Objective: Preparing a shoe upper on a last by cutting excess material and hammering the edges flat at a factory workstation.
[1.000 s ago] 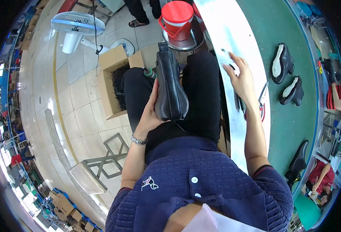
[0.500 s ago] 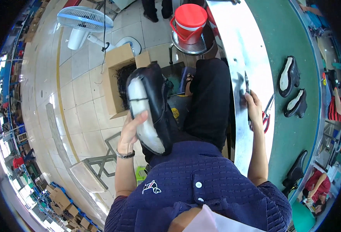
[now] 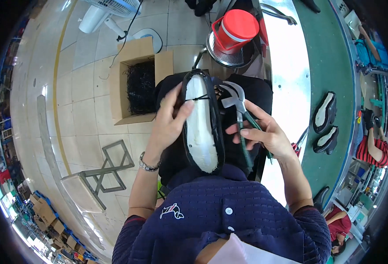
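A black shoe upper [image 3: 219,132] lies sole-up on my lap, its pale insole [image 3: 199,127] facing me and a dark cord crossing it near the far end. My left hand [image 3: 171,116] grips the shoe's left side, the thumb resting on the insole's edge. In my right hand [image 3: 264,132] is a pair of lasting pliers [image 3: 235,100] with green handles. Its handles are spread, and its curved head is just right of the shoe; I cannot tell whether the two touch.
An open cardboard box [image 3: 114,94] of dark stringy material stands on the floor at left. A red bucket [image 3: 240,26] sits on a metal stool ahead. Along my right runs a white bench [image 3: 290,57] with another hand tool [image 3: 282,15]; two shoes [image 3: 325,112] lie on the green surface [image 3: 306,127] beyond.
My right hand has come from the bench to beside the shoe, where spread lasting pliers now show in it. The shoe has shifted right and turned its insole more squarely upward.
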The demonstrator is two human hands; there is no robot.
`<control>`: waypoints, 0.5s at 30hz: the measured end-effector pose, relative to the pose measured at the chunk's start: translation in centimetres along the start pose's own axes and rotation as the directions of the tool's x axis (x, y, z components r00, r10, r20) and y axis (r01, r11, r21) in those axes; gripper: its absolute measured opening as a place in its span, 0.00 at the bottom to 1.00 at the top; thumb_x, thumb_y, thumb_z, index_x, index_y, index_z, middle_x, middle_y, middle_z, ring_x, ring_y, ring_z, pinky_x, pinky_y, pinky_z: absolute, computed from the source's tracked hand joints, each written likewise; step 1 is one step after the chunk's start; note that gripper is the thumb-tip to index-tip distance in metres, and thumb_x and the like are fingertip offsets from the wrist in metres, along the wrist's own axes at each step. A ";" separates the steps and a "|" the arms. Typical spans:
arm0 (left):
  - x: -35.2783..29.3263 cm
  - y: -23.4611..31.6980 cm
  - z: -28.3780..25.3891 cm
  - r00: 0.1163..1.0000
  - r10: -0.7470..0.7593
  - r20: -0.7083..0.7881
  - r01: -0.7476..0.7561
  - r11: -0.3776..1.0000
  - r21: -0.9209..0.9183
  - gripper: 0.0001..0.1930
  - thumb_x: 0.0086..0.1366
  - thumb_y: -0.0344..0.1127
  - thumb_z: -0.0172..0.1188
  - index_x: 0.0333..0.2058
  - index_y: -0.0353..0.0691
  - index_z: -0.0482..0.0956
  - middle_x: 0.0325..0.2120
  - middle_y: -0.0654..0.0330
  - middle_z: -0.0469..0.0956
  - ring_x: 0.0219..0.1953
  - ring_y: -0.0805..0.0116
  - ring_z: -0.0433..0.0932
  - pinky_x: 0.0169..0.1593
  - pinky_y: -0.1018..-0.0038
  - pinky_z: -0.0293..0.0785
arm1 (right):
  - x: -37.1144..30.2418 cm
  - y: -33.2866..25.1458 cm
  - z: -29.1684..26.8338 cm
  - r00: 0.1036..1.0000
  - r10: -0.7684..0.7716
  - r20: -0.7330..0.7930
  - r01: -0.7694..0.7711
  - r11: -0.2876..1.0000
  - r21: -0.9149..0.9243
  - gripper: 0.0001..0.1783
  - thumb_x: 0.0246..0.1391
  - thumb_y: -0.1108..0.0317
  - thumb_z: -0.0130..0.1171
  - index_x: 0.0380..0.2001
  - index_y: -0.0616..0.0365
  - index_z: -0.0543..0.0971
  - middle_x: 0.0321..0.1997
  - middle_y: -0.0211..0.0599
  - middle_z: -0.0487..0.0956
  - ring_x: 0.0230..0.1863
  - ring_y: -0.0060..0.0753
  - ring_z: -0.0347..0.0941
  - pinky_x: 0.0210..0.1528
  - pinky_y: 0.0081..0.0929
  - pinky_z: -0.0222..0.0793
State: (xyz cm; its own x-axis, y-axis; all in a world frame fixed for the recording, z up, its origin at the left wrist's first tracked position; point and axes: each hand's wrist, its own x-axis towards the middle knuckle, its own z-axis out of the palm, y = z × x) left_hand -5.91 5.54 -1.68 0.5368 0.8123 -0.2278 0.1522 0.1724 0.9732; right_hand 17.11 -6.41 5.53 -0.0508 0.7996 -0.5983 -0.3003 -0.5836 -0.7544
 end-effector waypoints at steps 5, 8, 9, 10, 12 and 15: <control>2.9 2.3 -0.1 0.970 0.198 -0.141 -0.170 0.968 0.187 0.18 0.62 0.30 0.61 0.51 0.35 0.73 0.45 0.55 0.75 0.44 0.68 0.77 0.44 0.75 0.75 | 2.6 -2.7 2.2 0.976 0.061 0.210 -0.069 0.997 0.031 0.39 0.62 0.74 0.50 0.71 0.45 0.45 0.51 0.55 0.77 0.49 0.42 0.77 0.49 0.29 0.72; 3.4 2.2 0.1 0.947 0.284 -0.147 -0.220 0.912 0.346 0.13 0.61 0.26 0.60 0.46 0.35 0.78 0.37 0.56 0.79 0.37 0.68 0.78 0.40 0.75 0.74 | 3.7 -4.2 3.1 0.970 0.167 0.179 -0.171 0.985 0.005 0.38 0.65 0.71 0.48 0.71 0.47 0.43 0.51 0.53 0.76 0.49 0.40 0.76 0.52 0.30 0.70; 3.5 2.2 0.2 0.929 0.325 -0.179 -0.232 0.884 0.406 0.10 0.61 0.26 0.60 0.42 0.33 0.80 0.33 0.55 0.80 0.33 0.66 0.79 0.39 0.75 0.74 | 3.9 -4.5 3.3 0.971 0.184 0.152 -0.188 0.982 0.015 0.38 0.65 0.70 0.48 0.71 0.48 0.42 0.49 0.49 0.77 0.48 0.38 0.77 0.50 0.30 0.71; 3.6 1.9 0.6 0.879 0.426 -0.212 -0.300 0.842 0.449 0.08 0.61 0.25 0.60 0.40 0.32 0.80 0.31 0.53 0.80 0.30 0.65 0.80 0.36 0.75 0.73 | 4.0 -4.7 3.5 0.970 0.192 0.147 -0.196 0.981 0.010 0.38 0.65 0.70 0.48 0.71 0.48 0.42 0.49 0.49 0.77 0.48 0.38 0.77 0.50 0.30 0.71; 3.6 1.2 0.5 0.868 0.449 -0.211 -0.318 0.831 0.457 0.08 0.62 0.25 0.59 0.40 0.33 0.80 0.32 0.53 0.80 0.30 0.64 0.80 0.36 0.75 0.74 | 4.2 -5.0 3.8 0.960 0.278 0.039 -0.276 0.960 -0.048 0.36 0.66 0.70 0.47 0.71 0.51 0.44 0.38 0.38 0.77 0.39 0.29 0.77 0.43 0.28 0.73; 3.7 0.9 0.2 0.858 0.475 -0.196 -0.338 0.809 0.481 0.08 0.63 0.25 0.58 0.41 0.34 0.81 0.33 0.53 0.82 0.31 0.65 0.81 0.36 0.75 0.74 | 4.5 -4.8 3.9 0.987 0.119 0.105 -0.077 0.937 -0.340 0.35 0.66 0.72 0.47 0.71 0.52 0.45 0.29 0.30 0.71 0.31 0.21 0.72 0.34 0.25 0.74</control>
State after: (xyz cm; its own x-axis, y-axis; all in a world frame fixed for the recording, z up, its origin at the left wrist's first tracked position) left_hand -3.67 8.57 -1.67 0.3704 0.8879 0.2729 0.3403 -0.4030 0.8495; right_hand 14.65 0.58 7.51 -0.1864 0.7350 -0.6520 0.0463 -0.6563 -0.7531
